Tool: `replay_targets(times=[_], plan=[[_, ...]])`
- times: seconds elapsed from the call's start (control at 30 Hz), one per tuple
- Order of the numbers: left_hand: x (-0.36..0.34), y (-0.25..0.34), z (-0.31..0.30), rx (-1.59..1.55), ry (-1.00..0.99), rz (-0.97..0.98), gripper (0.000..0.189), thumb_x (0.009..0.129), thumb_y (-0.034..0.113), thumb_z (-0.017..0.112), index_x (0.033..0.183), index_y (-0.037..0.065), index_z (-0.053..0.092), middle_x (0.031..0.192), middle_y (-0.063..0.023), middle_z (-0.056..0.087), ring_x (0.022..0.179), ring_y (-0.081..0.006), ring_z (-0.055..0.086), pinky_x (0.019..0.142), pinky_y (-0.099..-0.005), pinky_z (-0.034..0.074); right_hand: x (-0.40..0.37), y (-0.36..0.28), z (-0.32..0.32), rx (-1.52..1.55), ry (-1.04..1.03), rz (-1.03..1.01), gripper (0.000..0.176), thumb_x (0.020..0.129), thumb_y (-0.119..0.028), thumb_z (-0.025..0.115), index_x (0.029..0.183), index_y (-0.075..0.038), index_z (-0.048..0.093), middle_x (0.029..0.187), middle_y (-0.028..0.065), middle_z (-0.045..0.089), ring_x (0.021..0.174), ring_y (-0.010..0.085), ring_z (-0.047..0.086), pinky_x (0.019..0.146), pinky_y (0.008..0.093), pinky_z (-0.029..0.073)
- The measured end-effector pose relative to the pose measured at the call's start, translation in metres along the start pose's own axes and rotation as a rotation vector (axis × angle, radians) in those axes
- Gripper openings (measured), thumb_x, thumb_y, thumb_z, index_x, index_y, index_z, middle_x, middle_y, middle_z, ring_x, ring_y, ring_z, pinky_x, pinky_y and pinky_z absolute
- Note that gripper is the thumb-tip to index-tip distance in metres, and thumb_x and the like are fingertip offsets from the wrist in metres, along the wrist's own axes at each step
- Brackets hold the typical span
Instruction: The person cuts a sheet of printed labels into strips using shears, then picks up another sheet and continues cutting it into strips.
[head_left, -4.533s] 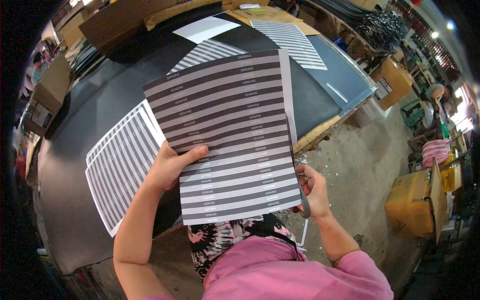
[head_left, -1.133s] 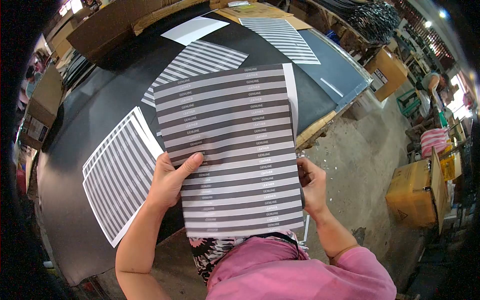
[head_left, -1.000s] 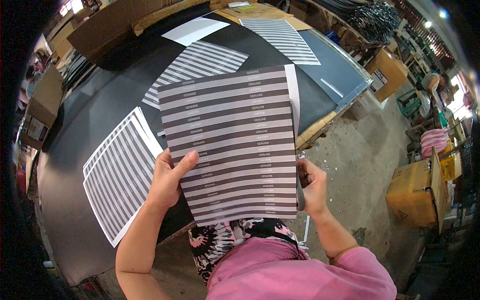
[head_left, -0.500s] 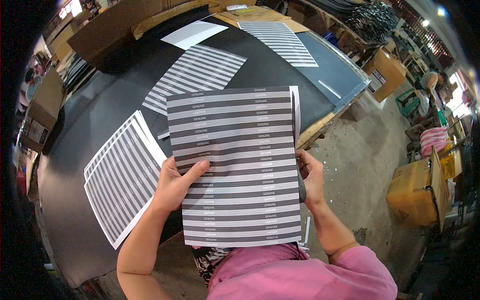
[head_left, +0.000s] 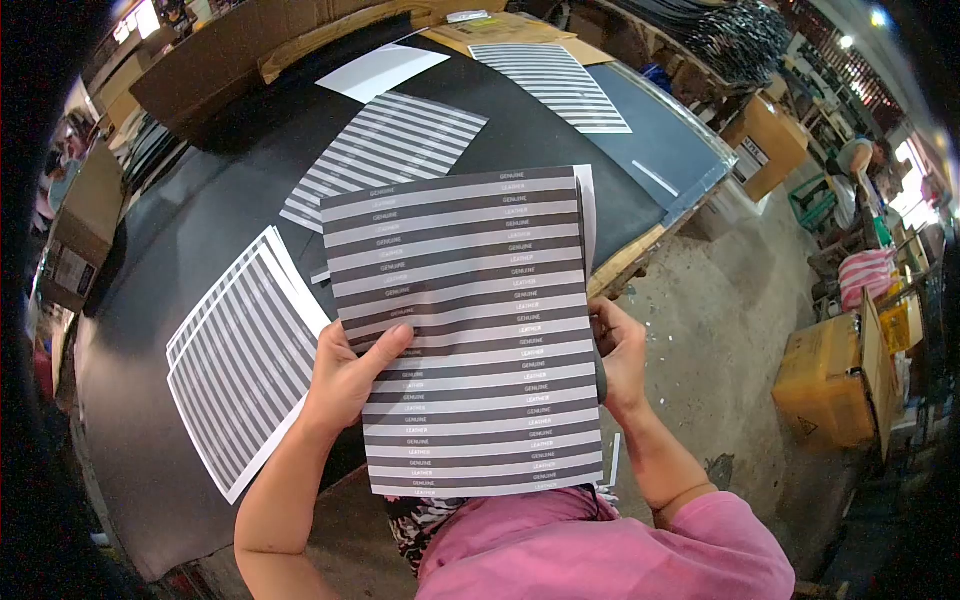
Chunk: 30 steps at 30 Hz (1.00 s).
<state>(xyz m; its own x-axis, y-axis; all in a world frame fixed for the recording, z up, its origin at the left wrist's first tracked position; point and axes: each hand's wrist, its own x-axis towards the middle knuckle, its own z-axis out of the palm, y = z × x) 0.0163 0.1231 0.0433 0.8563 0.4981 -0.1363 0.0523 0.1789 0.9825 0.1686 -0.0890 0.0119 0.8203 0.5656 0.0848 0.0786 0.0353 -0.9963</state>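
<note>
My left hand (head_left: 352, 370) grips the left edge of a striped paper sheet (head_left: 470, 400), thumb on top and fingers behind. The sheet has dark and light grey bands printed with "GENUINE" and "LEATHER", and is held up in front of my body. At its right edge, my right hand (head_left: 622, 350) is closed around a dark handle (head_left: 601, 378), apparently of scissors; the sheet hides the rest. A white margin (head_left: 587, 215) stands out along the sheet's upper right edge. Left of my left hand, several striped sheets (head_left: 240, 350) lie overlapping on the black table.
The black table (head_left: 140, 440) also bears a striped sheet (head_left: 385, 150), a white sheet (head_left: 383, 72) and another striped sheet (head_left: 555, 85). Cardboard boxes (head_left: 825, 385) stand on the floor at right. Farther back at right, a person (head_left: 860, 170) bends forward.
The held sheet has tilted slightly, its upper left corner moving left and its top rising a little. My left hand has shifted slightly left; both hands keep their hold.
</note>
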Motion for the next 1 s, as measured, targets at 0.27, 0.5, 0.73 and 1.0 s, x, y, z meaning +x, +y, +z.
replay_targets(times=[0.27,0.5,0.73,1.0], plan=[[0.000,0.001,0.001,0.030,0.002,-0.007,0.026,0.080,0.013,0.064,0.101,-0.001,0.057,0.093,-0.0081,0.063,0.084,-0.0124,0.058,0.074,-0.0260,0.048,0.001,0.005,0.000,-0.024,0.020,-0.023,0.031,0.066,-0.004,0.072,0.092,0.003,0.056,0.081,0.0015,0.060,0.074,0.0047,0.054,0.065,0.0183,0.043],[-0.002,0.001,0.002,0.043,-0.063,-0.030,0.025,0.079,0.015,0.066,0.098,0.000,0.060,0.091,-0.0075,0.064,0.083,-0.0121,0.059,0.074,-0.0256,0.048,0.014,0.001,-0.002,0.080,0.029,-0.027,0.035,0.067,-0.003,0.072,0.098,0.002,0.055,0.084,-0.0001,0.059,0.073,0.0049,0.053,0.065,0.0183,0.043],[-0.002,0.002,0.004,0.056,-0.048,-0.026,0.026,0.079,0.016,0.066,0.099,0.000,0.060,0.090,-0.0062,0.064,0.082,-0.0114,0.058,0.074,-0.0254,0.047,0.011,0.004,-0.002,0.030,0.034,-0.040,0.032,0.068,-0.002,0.071,0.096,0.001,0.056,0.084,0.0006,0.059,0.074,0.0044,0.053,0.064,0.0178,0.043],[0.005,0.008,-0.010,0.141,-0.081,-0.047,0.028,0.078,0.015,0.066,0.098,-0.002,0.060,0.090,-0.0072,0.064,0.080,-0.0112,0.058,0.073,-0.0249,0.047,0.006,0.006,-0.007,-0.096,0.080,-0.089,0.021,0.074,-0.005,0.066,0.092,0.000,0.057,0.079,0.0002,0.059,0.069,0.0048,0.053,0.062,0.0185,0.042]])
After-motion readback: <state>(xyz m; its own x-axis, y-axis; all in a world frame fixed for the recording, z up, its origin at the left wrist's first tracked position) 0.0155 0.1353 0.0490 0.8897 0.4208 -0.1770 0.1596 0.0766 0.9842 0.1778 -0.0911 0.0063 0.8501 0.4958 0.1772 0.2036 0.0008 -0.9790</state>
